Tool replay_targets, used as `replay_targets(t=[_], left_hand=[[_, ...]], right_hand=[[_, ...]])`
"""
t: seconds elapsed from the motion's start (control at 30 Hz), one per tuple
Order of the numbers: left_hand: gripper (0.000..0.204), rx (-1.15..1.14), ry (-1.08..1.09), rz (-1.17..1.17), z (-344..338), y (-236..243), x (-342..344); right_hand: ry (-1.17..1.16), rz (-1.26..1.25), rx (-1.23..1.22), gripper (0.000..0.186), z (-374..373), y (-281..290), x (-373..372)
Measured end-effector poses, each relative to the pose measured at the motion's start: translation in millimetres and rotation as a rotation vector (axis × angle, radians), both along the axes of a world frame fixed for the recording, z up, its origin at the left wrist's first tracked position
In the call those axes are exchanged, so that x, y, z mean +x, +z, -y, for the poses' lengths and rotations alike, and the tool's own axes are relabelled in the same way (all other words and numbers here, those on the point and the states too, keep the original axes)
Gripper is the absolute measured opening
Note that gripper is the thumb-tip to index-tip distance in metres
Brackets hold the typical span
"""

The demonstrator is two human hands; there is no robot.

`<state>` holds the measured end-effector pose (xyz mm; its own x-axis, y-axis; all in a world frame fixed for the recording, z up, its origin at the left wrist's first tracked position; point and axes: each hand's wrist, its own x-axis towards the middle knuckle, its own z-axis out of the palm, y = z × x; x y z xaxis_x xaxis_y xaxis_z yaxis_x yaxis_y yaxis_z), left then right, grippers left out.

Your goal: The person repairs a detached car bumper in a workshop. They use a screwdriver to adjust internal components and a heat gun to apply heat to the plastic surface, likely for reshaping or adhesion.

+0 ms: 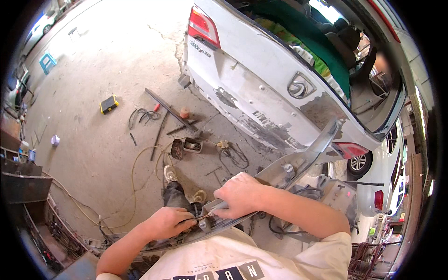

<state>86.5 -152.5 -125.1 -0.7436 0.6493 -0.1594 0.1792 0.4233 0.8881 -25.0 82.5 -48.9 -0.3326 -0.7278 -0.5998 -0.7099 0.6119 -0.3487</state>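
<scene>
A long grey curved bumper (pixel 266 177) lies across my lap, running from the lower left up to the right. Two round silver fittings sit along it. My left hand (pixel 168 224) is closed, its fingertips pinching a thin wire (pixel 201 217) at the bumper's edge. Opposite it, my right hand (pixel 240 195) is curled over the same edge, its fingertips closed at the other end of that wire. Part of the wire is hidden beneath the fingers.
A white car (pixel 261 79) with scraped paint and an open rear window stands ahead. On the concrete floor lie a metal box (pixel 192 145), a long bar (pixel 168 109), cables (pixel 235 156), a yellow-black case (pixel 109 104) and a yellow hose (pixel 134 186). A blue stool (pixel 47 62) stands farther left.
</scene>
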Motion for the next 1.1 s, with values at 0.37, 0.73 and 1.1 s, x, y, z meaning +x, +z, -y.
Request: replay_targets(t=[0.37,0.73,1.1], left_hand=[[0.016,-0.233,-0.044,-0.42,3.4,-16.4,-8.1],[0.015,-0.426,-0.092,-0.489,10.0,-6.9,-25.6],[0.014,-0.318,-0.079,-0.449,-0.3,-1.1,-40.3]], right_hand=[[0.013,0.032,0.056,0.048,23.1,-9.0,-31.1],[-0.009,0.064,0.132,0.048,36.4,-4.1,-54.8],[-0.022,0.061,0.07,0.048,15.5,-16.4,-47.9]])
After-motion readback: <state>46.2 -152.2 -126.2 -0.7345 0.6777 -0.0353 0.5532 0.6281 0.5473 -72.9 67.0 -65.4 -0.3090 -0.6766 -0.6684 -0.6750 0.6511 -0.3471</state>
